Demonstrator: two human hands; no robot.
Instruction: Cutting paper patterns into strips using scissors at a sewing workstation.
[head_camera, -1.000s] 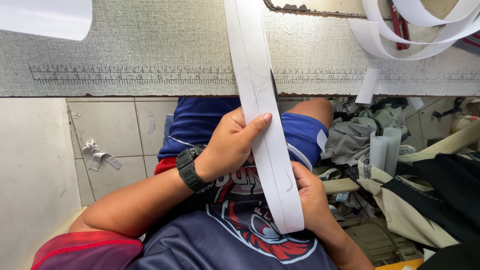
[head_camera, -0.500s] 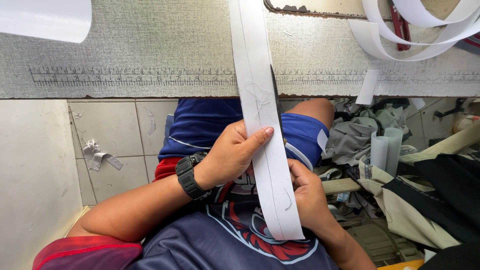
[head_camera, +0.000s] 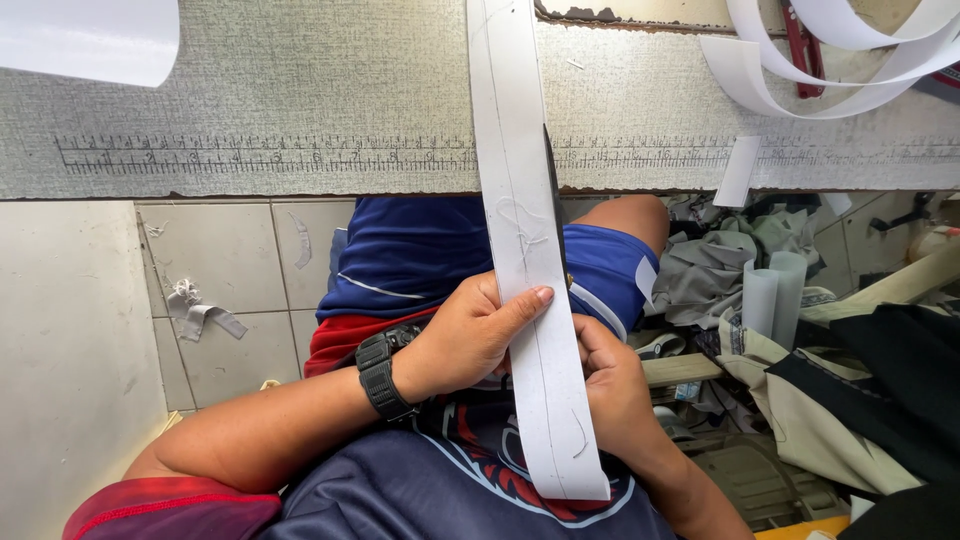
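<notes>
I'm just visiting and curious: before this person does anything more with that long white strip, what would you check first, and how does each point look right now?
1. Left hand grips the white strip: ok, thumb lies across it.
2. Right hand supports the strip from the far side: ok.
3. Strip lies flat, untwisted: ok.
4. Dark blade edge along the strip, clear of fingers: cannot tell.
5. Strip's upper part rests on the grey table with its ruler marks: ok.
6. Clutter of cloth beside the lap stays clear of the strip: ok.
</notes>
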